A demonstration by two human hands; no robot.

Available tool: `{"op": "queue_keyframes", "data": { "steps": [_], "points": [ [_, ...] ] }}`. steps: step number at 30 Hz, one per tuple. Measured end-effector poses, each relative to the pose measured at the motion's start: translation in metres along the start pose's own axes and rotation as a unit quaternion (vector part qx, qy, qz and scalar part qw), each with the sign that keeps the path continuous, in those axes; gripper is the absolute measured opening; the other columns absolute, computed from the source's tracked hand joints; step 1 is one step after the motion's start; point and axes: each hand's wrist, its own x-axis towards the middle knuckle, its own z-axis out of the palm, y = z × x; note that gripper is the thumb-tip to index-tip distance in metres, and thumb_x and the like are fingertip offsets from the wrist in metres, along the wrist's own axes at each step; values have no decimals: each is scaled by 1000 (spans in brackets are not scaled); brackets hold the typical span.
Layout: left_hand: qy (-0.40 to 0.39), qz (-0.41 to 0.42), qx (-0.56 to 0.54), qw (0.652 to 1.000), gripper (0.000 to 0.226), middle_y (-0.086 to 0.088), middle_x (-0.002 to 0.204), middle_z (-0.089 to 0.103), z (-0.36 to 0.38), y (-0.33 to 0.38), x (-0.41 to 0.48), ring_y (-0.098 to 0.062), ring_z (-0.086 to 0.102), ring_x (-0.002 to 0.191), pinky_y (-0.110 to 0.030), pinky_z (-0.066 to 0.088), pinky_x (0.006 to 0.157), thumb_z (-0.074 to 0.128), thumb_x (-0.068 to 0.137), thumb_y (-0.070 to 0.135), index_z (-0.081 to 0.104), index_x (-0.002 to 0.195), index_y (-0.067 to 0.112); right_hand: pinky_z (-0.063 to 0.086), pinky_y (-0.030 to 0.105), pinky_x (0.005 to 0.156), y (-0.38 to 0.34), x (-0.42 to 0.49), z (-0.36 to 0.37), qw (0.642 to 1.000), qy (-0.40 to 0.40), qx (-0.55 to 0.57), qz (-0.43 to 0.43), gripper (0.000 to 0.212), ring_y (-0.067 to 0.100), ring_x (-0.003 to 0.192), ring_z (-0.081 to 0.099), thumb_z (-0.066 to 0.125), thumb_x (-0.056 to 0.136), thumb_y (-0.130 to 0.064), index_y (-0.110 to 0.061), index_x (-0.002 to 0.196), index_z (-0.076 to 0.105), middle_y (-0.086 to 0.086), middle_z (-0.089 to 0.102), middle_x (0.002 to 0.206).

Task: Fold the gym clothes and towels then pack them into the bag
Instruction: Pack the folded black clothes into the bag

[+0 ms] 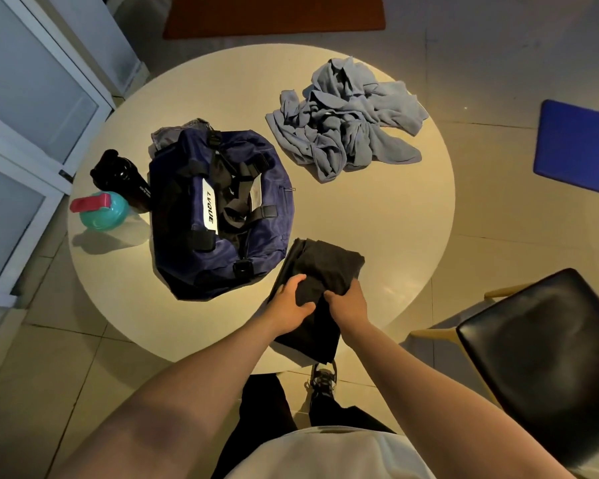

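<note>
Both hands, left hand (293, 299) & right hand (348, 302), grip black garment (320, 267) at near counter (377, 219) edge, navy bag (218, 212) just left, grey towels (346, 119) heaped far right.

Navy bag (267, 188), black straps; black garment (320, 267); grey-blue towel (346, 122); teal bottle (102, 214), red lid; cream desk (377, 216).
</note>
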Motion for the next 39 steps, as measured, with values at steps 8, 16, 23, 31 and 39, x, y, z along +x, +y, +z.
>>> {"op": "queue_keyframes", "data": {
  "steps": [8,16,23,31,39],
  "points": [
    [149,114,-14,982,41,0,147,44,-50,39,-8,-25,48,130,-33,41,100,53,102,39,48,142,32,52,49,96,-73,4,-4,992,34,11,-123,26,23,100,60,50,87,-15,-28,110,53,-6,61,102],
    [57,-34,-340,938,89,4,150,46,-114,61,9,-21,50,132,-41,42,112,64,81,69,24,155,40,56,44,91,-144,10,20,981,-27,171,-92,25,27,100,66,60,90,-13,-23,113,60,5,67,110],
    [102,-20,-336,936,81,5,143,49,-165,54,25,-24,52,131,-41,42,112,70,87,50,29,155,36,59,44,88,-171,21,54,967,-93,231,-51,31,28,100,70,58,91,-3,-20,115,64,7,71,111],
    [78,-69,-443,890,40,-8,105,74,-184,47,44,-28,73,94,-38,59,78,80,83,29,63,119,26,58,44,89,-182,27,74,970,-147,171,-92,30,28,99,71,59,89,0,-20,108,70,6,75,103],
    [83,-77,-463,879,46,-14,110,70,-179,44,50,-32,70,97,-41,59,79,71,85,8,55,126,22,56,44,93,-164,35,83,956,-199,199,-76,55,23,109,69,71,82,-4,-24,130,55,5,70,122]
  ]
}}
